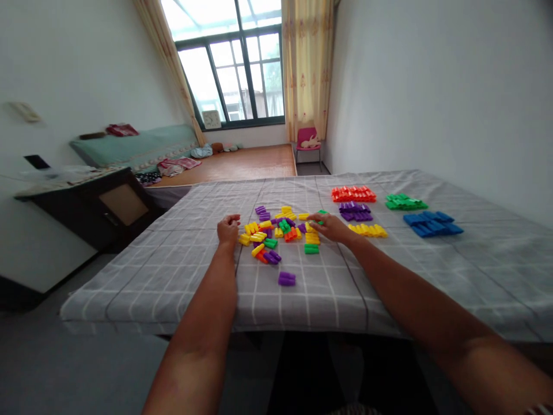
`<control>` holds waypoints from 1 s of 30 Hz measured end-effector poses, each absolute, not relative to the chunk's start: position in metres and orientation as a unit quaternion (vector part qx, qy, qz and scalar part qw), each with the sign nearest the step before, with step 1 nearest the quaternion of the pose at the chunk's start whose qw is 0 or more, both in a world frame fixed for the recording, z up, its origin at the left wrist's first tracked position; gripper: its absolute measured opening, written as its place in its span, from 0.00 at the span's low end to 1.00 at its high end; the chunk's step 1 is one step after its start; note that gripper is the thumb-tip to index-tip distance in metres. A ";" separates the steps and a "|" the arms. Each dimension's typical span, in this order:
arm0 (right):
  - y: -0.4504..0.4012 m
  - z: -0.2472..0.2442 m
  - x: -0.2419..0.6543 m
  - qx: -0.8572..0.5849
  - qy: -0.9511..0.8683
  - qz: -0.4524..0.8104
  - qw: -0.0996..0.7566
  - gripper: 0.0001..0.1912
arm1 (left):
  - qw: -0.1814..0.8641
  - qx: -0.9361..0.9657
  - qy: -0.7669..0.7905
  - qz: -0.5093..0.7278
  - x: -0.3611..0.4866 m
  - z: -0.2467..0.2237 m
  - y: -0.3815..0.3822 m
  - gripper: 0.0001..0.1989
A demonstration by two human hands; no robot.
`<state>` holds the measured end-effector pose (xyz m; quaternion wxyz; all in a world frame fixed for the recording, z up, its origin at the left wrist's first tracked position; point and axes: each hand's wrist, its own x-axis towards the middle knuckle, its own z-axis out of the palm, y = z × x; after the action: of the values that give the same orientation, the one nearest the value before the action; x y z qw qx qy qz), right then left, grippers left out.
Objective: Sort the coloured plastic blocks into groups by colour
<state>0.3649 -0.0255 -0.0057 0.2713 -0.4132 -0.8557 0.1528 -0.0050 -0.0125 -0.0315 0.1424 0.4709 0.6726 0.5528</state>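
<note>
Mixed small plastic pieces, shaped like paired tubes, lie in a loose pile on the grey checked cloth. In it are yellow pieces [258, 237], purple pieces [272, 257], orange pieces [292, 234] and green pieces [311, 249]. My left hand [228, 229] rests at the pile's left edge with its fingers curled in; whatever they hold, if anything, is hidden. Over the pile's right side, my right hand [327, 227] has its fingertips closed on a yellow plastic piece [308, 227]. Just behind that hand a green piece [322, 212] partly shows. One purple piece [287, 279] lies apart, nearer to me.
Sorted groups lie to the right: orange row [353, 193], purple row [355, 211], yellow row [368, 231], green group [406, 202] and blue group [433, 223]. The cloth-covered table [173, 259] ends close to me. A dark cabinet [108, 213] stands left.
</note>
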 end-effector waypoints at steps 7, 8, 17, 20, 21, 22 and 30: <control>-0.025 0.003 0.370 -0.402 -0.874 0.115 0.247 0.16 | 0.142 0.485 0.666 0.549 -0.008 -0.034 -0.006 0.19; -0.023 0.009 0.379 -0.403 -0.868 0.121 0.264 0.17 | 0.143 0.484 0.666 0.549 -0.008 -0.034 -0.006 0.20; -0.014 0.043 0.495 -0.489 -0.775 0.277 0.290 0.21 | 0.145 0.498 0.676 0.524 -0.002 -0.027 -0.013 0.19; -0.016 0.043 0.496 -0.483 -0.804 0.271 0.217 0.21 | 0.139 0.501 0.680 0.518 -0.003 -0.027 -0.012 0.19; -0.017 0.042 0.493 -0.485 -0.811 0.264 0.196 0.21 | 0.139 0.501 0.680 0.517 -0.003 -0.027 -0.012 0.19; -0.017 0.042 0.490 -0.489 -0.814 0.258 0.177 0.22 | 0.139 0.502 0.679 0.517 -0.004 -0.028 -0.012 0.19; -0.016 0.033 0.476 -0.528 -0.809 0.236 0.104 0.28 | 0.139 0.505 0.678 0.516 -0.003 -0.028 -0.012 0.19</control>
<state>0.4757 -0.0156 0.0335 0.1039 -0.5282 -0.8090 0.2360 -0.0032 -0.0121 -0.0284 0.1394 0.5048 0.6781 0.5157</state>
